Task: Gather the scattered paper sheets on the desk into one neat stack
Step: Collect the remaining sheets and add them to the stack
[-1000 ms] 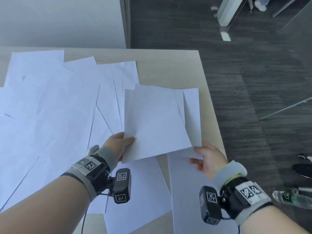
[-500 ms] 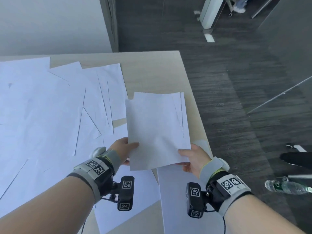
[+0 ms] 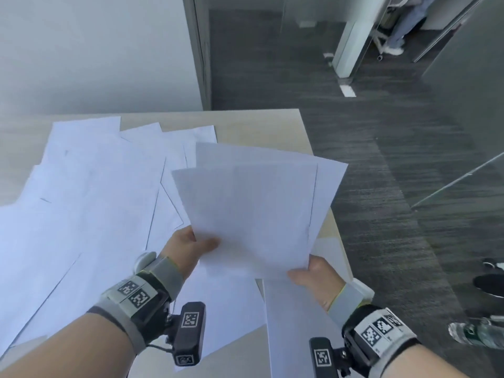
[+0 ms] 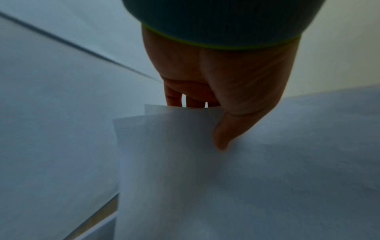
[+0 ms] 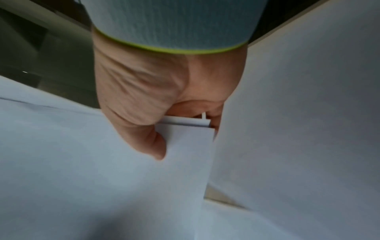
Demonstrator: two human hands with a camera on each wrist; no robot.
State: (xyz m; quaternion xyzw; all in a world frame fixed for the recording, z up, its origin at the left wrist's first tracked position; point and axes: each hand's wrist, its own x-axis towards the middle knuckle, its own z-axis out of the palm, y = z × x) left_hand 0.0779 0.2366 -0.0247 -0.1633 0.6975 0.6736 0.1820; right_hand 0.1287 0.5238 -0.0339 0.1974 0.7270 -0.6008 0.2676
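Observation:
A small fanned bundle of white sheets (image 3: 251,211) is held up above the desk's right side. My left hand (image 3: 191,245) pinches its near left corner, thumb on top, fingers hidden underneath. My right hand (image 3: 313,274) grips the near right corner the same way. The left wrist view shows the thumb (image 4: 224,138) pressed on the bundle (image 4: 174,162), and the right wrist view shows my thumb (image 5: 150,142) over the sheet edges (image 5: 185,146). Several more white sheets (image 3: 90,203) lie overlapped across the light wooden desk (image 3: 261,124), and two lie under my wrists (image 3: 289,317).
The desk's right edge (image 3: 338,241) runs just beside my right hand, with dark carpet floor (image 3: 381,186) beyond. A plastic bottle (image 3: 474,332) and dark shoes (image 3: 491,285) lie on the floor at the right. A pale wall (image 3: 95,50) stands behind the desk.
My right hand has come in to the bundle's near right corner and taken hold. The bundle has risen and fanned out to the right. The left hand's grip is unchanged.

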